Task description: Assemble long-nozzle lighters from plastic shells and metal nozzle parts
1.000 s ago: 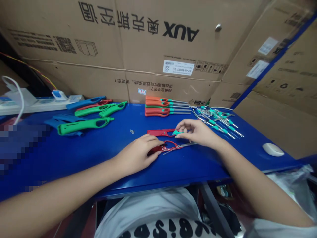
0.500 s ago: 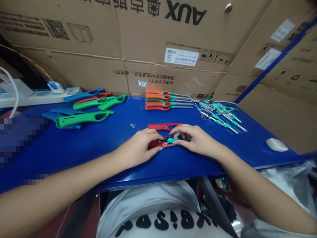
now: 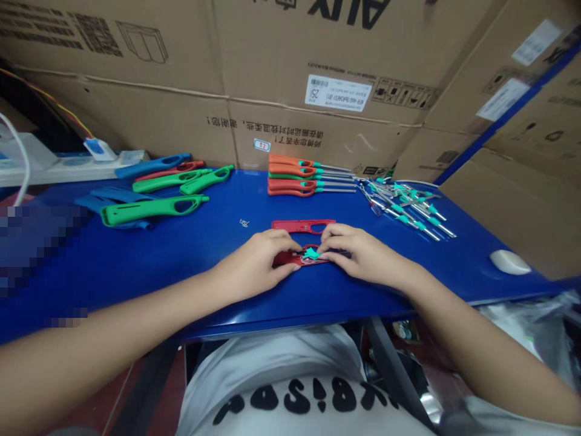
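Note:
On the blue table (image 3: 190, 266), my left hand (image 3: 258, 263) presses down on a red lighter shell half (image 3: 290, 259), fingers curled over its left end. My right hand (image 3: 358, 254) pinches a small teal trigger piece (image 3: 311, 253) and holds it on that same shell, with a metal rod hidden under its fingers. A second red shell half (image 3: 302, 226) lies flat just beyond both hands, untouched.
A row of assembled orange and green lighters (image 3: 299, 177) lies at the back. Loose metal rods with teal tips (image 3: 408, 209) are spread at the right. Green, blue and red shells (image 3: 158, 194) lie at the left. Cardboard boxes (image 3: 290, 79) wall the back. A white oval object (image 3: 509, 261) sits at the right.
My right hand brought the teal piece from the far shell down onto the near shell that my left hand holds. The view tilted downward slightly.

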{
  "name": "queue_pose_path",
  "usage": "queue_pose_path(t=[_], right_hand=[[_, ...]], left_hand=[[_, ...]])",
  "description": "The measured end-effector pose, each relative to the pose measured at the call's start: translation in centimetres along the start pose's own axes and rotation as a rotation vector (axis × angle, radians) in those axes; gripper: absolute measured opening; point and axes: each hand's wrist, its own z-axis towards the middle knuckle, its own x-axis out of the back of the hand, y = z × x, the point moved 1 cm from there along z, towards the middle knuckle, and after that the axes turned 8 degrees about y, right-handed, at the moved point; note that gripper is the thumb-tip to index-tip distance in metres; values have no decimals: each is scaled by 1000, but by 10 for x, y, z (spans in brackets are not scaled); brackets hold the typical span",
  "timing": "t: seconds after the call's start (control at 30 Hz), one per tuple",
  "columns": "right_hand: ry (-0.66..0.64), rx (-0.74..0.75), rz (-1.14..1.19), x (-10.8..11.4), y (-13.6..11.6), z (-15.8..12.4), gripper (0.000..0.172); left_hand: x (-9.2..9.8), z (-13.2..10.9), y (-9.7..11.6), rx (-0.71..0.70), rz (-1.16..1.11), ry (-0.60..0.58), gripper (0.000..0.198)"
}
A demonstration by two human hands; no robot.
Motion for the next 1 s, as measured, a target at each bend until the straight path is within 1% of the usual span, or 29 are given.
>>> queue_pose_path(t=[0.17,0.37,0.5,0.63,0.83,1.0], right_hand=[[43,21,10,-7,1,-4,19],[134,54,41,-14,4,-8,16],[128,40,4,-15,2,-8,13],[145,19,4,-14,1,-7,10],[143,38,-29,-14,1,-9,10],[120,85,-99,-13,-2,-9,15]], left_hand=[[0,1,0,66,-20,-23,24],[2,4,2,135,-38,-36,24],[3,6,2,161,-76,-50,24],[3,6,-1,150,-74,-52,26],[2,5,-1,146,-73,-36,24],[2,6,0,144,-60,-45,24]])
